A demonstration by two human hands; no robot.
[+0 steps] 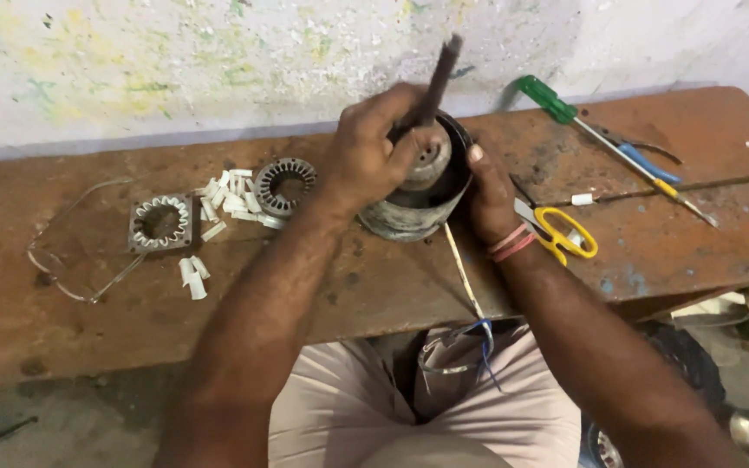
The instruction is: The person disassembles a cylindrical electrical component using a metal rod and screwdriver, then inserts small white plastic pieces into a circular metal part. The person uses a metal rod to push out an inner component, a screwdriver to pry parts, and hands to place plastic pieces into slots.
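Note:
A round metal motor housing (413, 212) stands on a worn brown wooden bench (88, 312). My left hand (374, 152) is closed around a dark slim rod-like tool (439, 74) that points up and away, its lower end at the housing's inner hub (431, 160). My right hand (487, 199) grips the housing's right side, thumb on its rim. A thin white wire (463, 273) runs from the housing toward my lap.
Left of the housing lie a round stator core (283, 185), a square stator core (160, 222) and several white insulation pieces (227, 199). Yellow-handled scissors (565, 236), a green-handled screwdriver (556, 102) and blue-handled pliers (643, 160) lie at the right. A painted wall is behind.

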